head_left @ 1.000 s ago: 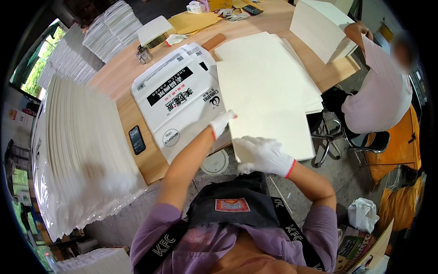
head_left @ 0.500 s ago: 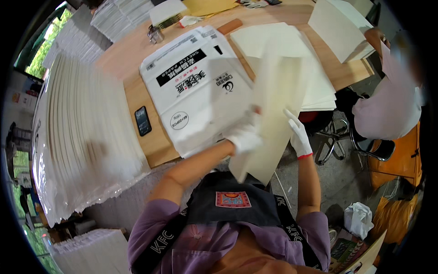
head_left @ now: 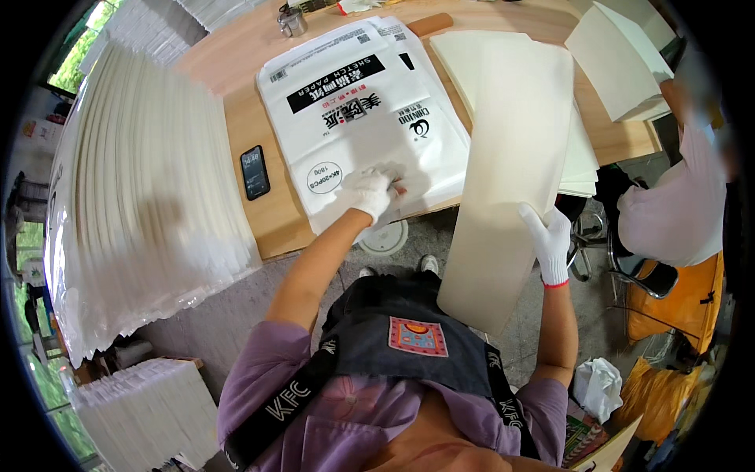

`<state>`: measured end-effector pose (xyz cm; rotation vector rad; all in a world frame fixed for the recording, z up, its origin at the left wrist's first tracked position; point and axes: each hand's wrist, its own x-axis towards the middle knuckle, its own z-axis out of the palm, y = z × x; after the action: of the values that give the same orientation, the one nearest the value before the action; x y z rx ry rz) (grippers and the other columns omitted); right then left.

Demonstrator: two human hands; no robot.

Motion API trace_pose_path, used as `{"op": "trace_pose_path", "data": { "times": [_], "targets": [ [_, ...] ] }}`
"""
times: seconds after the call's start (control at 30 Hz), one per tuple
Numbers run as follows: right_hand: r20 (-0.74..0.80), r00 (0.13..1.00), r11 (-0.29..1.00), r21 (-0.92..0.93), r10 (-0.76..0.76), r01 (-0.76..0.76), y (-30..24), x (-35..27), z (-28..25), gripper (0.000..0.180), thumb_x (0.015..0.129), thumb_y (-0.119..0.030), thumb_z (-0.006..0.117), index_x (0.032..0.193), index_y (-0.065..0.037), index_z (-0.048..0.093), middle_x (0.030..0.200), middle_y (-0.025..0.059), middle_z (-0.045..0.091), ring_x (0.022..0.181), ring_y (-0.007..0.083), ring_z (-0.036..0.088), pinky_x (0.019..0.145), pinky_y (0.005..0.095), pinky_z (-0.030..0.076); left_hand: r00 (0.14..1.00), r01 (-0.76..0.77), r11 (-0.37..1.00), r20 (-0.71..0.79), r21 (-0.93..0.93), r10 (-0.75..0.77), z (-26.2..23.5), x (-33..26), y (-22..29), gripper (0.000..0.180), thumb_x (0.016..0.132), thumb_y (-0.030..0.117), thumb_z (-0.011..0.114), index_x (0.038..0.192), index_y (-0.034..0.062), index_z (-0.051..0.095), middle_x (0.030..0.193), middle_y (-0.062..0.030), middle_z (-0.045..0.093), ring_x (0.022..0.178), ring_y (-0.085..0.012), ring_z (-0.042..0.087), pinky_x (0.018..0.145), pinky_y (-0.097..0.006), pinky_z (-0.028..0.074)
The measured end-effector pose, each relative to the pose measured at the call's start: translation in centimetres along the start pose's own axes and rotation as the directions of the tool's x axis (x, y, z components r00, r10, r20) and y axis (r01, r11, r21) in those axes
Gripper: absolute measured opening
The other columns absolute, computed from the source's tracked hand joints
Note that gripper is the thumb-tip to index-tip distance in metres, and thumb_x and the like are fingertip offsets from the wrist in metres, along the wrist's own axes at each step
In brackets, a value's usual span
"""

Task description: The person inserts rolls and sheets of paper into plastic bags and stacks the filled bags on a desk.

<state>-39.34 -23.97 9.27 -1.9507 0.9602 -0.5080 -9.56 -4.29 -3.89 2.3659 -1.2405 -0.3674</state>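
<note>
First, at far left, a tall stack in clear film [head_left: 145, 189] is standing beside the tabletop [head_left: 277, 226], its layers bulging in curved ridges, its loose fringe crinkling glossily. Next, a black phone [head_left: 254, 171] is lying near the edge, where a stray sweep of your left arm could be pushing it off; smooth, pale wood is surrounding this flat, rounded rectangle. Centrally, white printed bags [head_left: 358, 118] are lying flat and overlapping, and sideways pressure could be sliding their slick-looking layers apart. Your left hand [head_left: 373, 194], in a white knit glove, is bending its fingers loosely over their near end; whether they are pinching a layer, you cannot tell. Rightward, pale paper [head_left: 507, 181] is slanting before you beyond the tabletop's near edge, matte and long-sided. Your right hand [head_left: 550, 242] is gripping its right side, thumb in front, the other fingers partly hidden behind. Because this hold is one-sided, the paper could be swinging or bowing, or creasing its lower corner against your dark apron [head_left: 465, 370]. Behind it, a paper stack [head_left: 460, 63] is showing uneven edges, which a bump could be skewing. Finally, a straight-sided white block [head_left: 617, 59] is standing at far right.
</note>
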Motion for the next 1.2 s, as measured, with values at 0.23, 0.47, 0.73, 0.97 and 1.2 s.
{"op": "trace_pose_path", "data": {
  "times": [0.23, 0.47, 0.73, 0.97, 1.2],
  "targets": [
    [0.277, 0.840, 0.710, -0.449, -0.466, 0.542, -7.1, -1.3, 0.6, 0.030, 0.082, -0.031, 0.067, 0.081, -0.001, 0.067, 0.070, 0.0122, 0.063, 0.060, 0.0292, 0.063, 0.052, 0.0376, 0.048, 0.961, 0.136, 0.963, 0.266, -0.233, -0.072, -2.4, 2.1, -1.5, 0.022, 0.087, 0.023, 0.054, 0.095, 0.0084, 0.067, 0.093, -0.0136, 0.067, 0.086, -0.0313, 0.064, 0.082, -0.038, 0.049],
    [0.604, 0.701, 0.413, -0.568, -0.378, 0.712, -6.0, -2.4, 3.8, 0.019, 0.079, -0.026, 0.063, 0.069, -0.010, 0.061, 0.071, 0.0082, 0.060, 0.062, 0.0276, 0.064, 0.046, 0.0384, 0.050, 0.974, 0.067, 0.188, 0.023, -0.980, -0.225, -11.6, 8.2, -7.6, 0.030, 0.094, 0.013, 0.055, 0.125, 0.0116, 0.055, 0.092, -0.0043, 0.066, 0.074, -0.0131, 0.062, 0.067, -0.029, 0.054],
    [0.667, 0.684, 0.282, -0.623, -0.295, 0.729, -11.0, -1.4, 4.2, 0.018, 0.077, -0.026, 0.060, 0.074, -0.009, 0.064, 0.069, 0.0084, 0.061, 0.058, 0.0291, 0.063, 0.047, 0.0409, 0.049, 0.847, -0.505, 0.776, -0.391, -0.378, 0.361, -16.7, 6.2, 3.3, 0.025, 0.095, 0.009, 0.056, 0.119, 0.0052, 0.061, 0.105, -0.0044, 0.067, 0.093, -0.0152, 0.064, 0.083, -0.026, 0.050],
    [0.755, 0.654, 0.078, -0.650, -0.046, 0.756, -16.5, 1.4, 10.0, 0.020, 0.080, -0.027, 0.058, 0.086, -0.009, 0.065, 0.080, 0.0108, 0.062, 0.075, 0.0302, 0.064, 0.063, 0.0418, 0.050, 0.811, -0.584, 0.769, -0.149, -0.261, 0.566, -16.6, -5.3, 17.0, 0.025, 0.085, 0.012, 0.058, 0.109, 0.0139, 0.062, 0.092, -0.0164, 0.065, 0.085, -0.0311, 0.065, 0.072, -0.043, 0.051],
    [0.434, 0.556, 0.261, -0.572, -0.709, 0.778, -10.7, -0.8, 16.2, 0.023, 0.078, -0.023, 0.062, 0.095, -0.007, 0.065, 0.092, 0.0121, 0.064, 0.092, 0.0304, 0.063, 0.076, 0.0415, 0.051, 0.897, -0.419, 0.767, -0.356, -0.486, 0.264, -10.6, -3.9, 9.9, 0.019, 0.080, 0.014, 0.065, 0.098, 0.0132, 0.063, 0.084, -0.0099, 0.067, 0.074, -0.0258, 0.066, 0.063, -0.036, 0.051]
  ]
}}
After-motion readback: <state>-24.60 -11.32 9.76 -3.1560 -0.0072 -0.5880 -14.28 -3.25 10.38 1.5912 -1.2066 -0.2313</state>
